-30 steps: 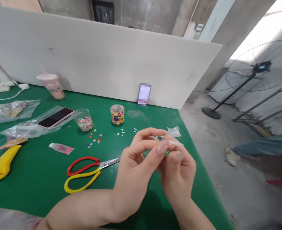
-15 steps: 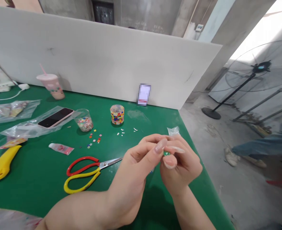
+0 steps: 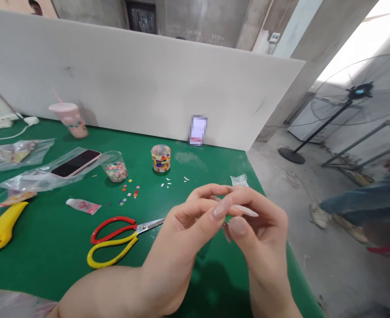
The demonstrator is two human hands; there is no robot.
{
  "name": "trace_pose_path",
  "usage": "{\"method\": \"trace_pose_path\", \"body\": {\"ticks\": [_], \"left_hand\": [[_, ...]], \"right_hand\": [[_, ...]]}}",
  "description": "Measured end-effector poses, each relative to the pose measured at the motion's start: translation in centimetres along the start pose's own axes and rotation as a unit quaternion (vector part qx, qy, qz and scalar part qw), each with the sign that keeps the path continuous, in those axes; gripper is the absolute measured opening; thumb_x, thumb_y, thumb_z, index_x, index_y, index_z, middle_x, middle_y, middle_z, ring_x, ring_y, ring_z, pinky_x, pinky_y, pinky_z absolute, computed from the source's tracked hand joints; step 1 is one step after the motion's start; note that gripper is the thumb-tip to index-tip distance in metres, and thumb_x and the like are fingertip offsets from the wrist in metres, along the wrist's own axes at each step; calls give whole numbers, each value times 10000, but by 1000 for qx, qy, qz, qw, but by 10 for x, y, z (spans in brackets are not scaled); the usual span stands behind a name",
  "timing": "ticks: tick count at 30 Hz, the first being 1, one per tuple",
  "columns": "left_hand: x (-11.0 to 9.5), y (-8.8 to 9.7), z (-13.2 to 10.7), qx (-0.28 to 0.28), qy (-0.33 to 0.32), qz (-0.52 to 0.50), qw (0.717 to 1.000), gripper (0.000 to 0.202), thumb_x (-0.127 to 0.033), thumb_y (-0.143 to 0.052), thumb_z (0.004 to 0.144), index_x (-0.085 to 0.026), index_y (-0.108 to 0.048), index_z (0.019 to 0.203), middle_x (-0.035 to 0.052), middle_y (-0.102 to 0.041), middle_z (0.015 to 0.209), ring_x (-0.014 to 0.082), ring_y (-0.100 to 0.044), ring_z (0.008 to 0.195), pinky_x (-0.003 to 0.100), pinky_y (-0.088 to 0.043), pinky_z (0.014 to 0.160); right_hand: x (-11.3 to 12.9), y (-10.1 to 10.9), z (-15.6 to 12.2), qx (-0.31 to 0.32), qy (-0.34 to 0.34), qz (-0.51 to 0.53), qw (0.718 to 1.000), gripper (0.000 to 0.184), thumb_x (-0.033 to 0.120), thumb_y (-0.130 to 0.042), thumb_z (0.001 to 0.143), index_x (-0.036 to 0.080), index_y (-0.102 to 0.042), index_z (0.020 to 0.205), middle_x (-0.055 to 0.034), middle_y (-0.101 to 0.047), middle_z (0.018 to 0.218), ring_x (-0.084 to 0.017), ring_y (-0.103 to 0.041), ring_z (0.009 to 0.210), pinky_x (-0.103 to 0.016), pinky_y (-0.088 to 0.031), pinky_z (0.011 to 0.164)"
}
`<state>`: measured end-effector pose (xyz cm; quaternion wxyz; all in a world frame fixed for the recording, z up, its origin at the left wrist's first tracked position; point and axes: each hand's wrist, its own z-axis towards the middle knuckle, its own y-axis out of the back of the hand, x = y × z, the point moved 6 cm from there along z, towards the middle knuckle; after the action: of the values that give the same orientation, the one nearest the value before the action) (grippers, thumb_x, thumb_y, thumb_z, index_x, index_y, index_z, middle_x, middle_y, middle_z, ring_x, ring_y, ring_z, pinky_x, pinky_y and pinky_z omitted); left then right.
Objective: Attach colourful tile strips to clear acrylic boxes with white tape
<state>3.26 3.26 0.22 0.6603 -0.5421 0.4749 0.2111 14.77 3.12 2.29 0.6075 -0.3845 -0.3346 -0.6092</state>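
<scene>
My left hand point(image 3: 191, 229) and my right hand point(image 3: 264, 234) meet above the green table, fingertips together. Between them shows a sliver of a small green piece point(image 3: 228, 218); fingers cover most of it, and its kind cannot be made out. My left thumb and fingers pinch it from the left. On the other side, my right thumb and forefinger close around it. Scissors point(image 3: 141, 228) with one red and one yellow handle lie left of my hands, blades toward my left wrist. A small clear plastic bag point(image 3: 239, 180) lies just beyond my right hand.
Sequin-like bits point(image 3: 128, 194) lie scattered near a clear cup of confetti point(image 3: 117, 170). Behind them stand a colourful roll of tape point(image 3: 160, 159) and a propped phone point(image 3: 198, 130). A small tube point(image 3: 84, 206), yellow-handled tool point(image 3: 4, 227), dark phone point(image 3: 76, 163) and pink tumbler point(image 3: 70, 120) are leftward.
My right hand has turned and its thumb has shifted, covering more of the green piece. My left hand has moved slightly left. At right, a person's hand has come into view.
</scene>
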Motion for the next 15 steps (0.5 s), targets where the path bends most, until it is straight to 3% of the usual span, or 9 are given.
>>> {"method": "trace_pose_path", "body": {"ticks": [6, 12, 15], "left_hand": [[-4, 0, 2, -10, -22, -2, 1000, 225, -453, -836, 916, -311, -884, 749, 48, -688, 1176, 232, -605, 1325, 181, -577, 944], [-6, 0, 1, -2, -31, -26, 999, 198, -372, -869, 889, -286, -864, 711, 55, -707, 1076, 223, -617, 1314, 147, -586, 850], [-6, 1, 0, -8, -24, -39, 999, 253, -427, -867, 901, -274, -844, 700, 57, -718, 1003, 227, -627, 1301, 149, -588, 822]], "right_hand": [[-1, -1, -1, 16, -37, 3, 999, 234, 413, -854, 893, 252, -730, 778, 54, -604, 672, -87, -474, 565, -206, -403, 495], [5, 2, -3, -9, 33, -71, 997, 156, 284, -910, 825, 266, -756, 807, 61, -645, 638, -97, -533, 537, -214, -482, 512], [11, 2, -5, -18, 83, -93, 992, 164, 249, -934, 791, 265, -772, 798, 60, -648, 613, -101, -542, 507, -217, -494, 487]]}}
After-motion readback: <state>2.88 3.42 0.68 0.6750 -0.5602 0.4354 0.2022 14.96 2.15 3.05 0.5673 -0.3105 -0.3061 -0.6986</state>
